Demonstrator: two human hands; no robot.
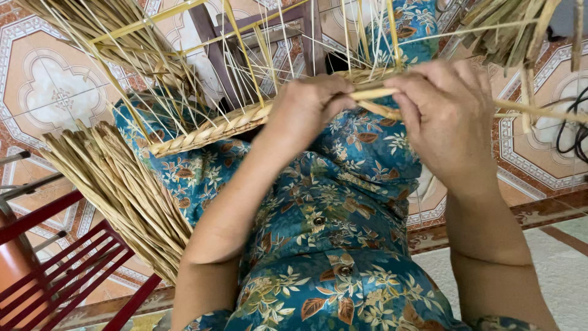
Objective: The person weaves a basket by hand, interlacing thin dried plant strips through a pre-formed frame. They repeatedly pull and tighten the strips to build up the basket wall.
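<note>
**A blue floral garment, buttoned down the front**

The person wears a garment (pixel 343 245) of deep teal-blue cloth, printed all over with a dense leaf pattern. The leaves come in rust-brown, cream and pale yellow-green, some on thin sprigs, some as single broad blades. Two small dark round buttons sit one below the other along the middle of the front, where the cloth closes. The same printed fabric covers the lap and the legs, so top and bottom look like a matching set. Both forearms are bare to past the elbow; no sleeve edge shows. The left hand (pixel 309 104) and right hand (pixel 444 110) carry no ring, watch or bracelet.
</note>
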